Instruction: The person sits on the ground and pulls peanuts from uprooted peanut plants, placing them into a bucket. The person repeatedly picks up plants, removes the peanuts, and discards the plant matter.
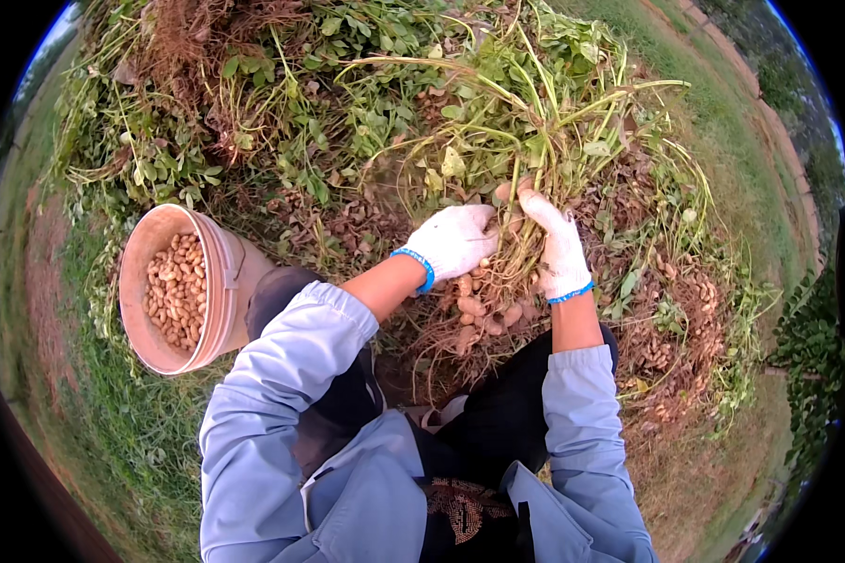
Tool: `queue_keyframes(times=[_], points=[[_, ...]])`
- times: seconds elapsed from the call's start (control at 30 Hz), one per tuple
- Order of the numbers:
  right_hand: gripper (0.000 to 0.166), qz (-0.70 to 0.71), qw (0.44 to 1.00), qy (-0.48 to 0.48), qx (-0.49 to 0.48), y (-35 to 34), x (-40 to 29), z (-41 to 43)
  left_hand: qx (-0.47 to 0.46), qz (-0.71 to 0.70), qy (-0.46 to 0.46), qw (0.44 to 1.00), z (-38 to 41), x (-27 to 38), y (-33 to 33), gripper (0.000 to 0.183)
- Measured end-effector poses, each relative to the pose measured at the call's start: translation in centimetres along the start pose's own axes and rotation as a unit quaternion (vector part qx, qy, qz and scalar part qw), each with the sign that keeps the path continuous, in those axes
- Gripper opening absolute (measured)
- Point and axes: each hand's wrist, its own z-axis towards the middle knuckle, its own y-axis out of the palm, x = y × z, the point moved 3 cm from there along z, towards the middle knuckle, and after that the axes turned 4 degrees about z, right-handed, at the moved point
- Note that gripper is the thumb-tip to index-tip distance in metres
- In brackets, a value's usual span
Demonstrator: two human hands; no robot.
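My right hand (553, 243), in a white knitted glove with a blue cuff, grips the stems of an uprooted peanut plant (535, 155), its thumb over the bundle. The leafy end points away from me. The roots and several brown peanut pods (472, 305) hang towards my lap. My left hand (456, 241), gloved alike, lies against the left side of the stems just above the pods. Its fingers are curled and its fingertips partly hidden, so I cannot tell what they hold. A whitish plastic bucket (248, 299), partly filled with loose peanuts (176, 292), stands tilted beside my left knee.
Heaped peanut plants (303, 119) spread in front of me, some with roots (204, 49) upward. More plants with pods (683, 331) lie to my right. Grass (134, 436) covers the ground on the left. The bucket's handle (236, 267) hangs down its side.
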Motion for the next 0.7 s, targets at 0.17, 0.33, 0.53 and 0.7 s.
queue_keyframes(times=[0.17, 0.33, 0.53, 0.7], points=[[0.088, -0.199, 0.976, -0.050, 0.070, -2.2, 2.4, 3.4, 0.157, 0.103, 0.010, 0.982, 2.5, -2.6, 1.0, 0.025], [0.096, -0.086, 0.975, -0.050, 0.200, -1.3, 2.9, 2.5, 0.221, 0.076, -0.040, 0.971, 3.1, -2.6, -0.5, 0.030], [0.087, -0.041, 0.988, 0.080, 0.128, -0.1, 4.2, 1.0, 0.202, 0.132, 0.030, 0.970, 3.9, -1.6, 0.3, 0.028], [0.102, -0.027, 0.973, -0.006, 0.227, -4.9, 5.7, 3.3, 0.109, 0.059, 0.034, 0.992, 3.2, 0.4, 3.2, 0.034]])
